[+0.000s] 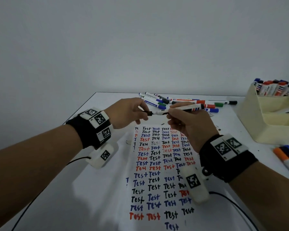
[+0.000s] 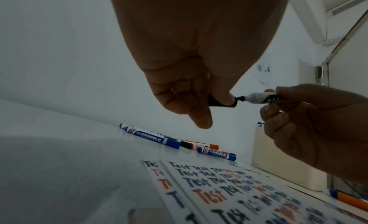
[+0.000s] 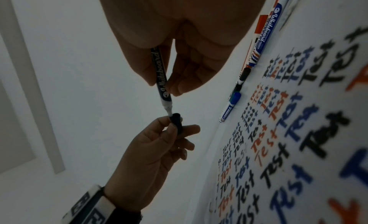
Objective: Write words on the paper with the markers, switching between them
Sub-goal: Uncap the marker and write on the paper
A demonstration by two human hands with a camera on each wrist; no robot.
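My left hand (image 1: 128,114) is pinching the little black cap (image 2: 222,102), its mouth right at the tip of the black marker (image 1: 182,109) that my right hand (image 1: 188,125) grips mid-barrel, both held up over the paper (image 1: 158,174) full of "Test"s. Feels like it'd be a light, stiff plastic tube, kinda slick, so I'd hold it near the nib end for control. Cap's tiny and easy to fumble. Spare markers (image 1: 182,101) lie further back, 1 holder (image 1: 267,114) on the right.

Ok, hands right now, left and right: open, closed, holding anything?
Left hand: closed, pinching the black cap.
Right hand: closed, holding the black marker, tip at the cap's mouth.
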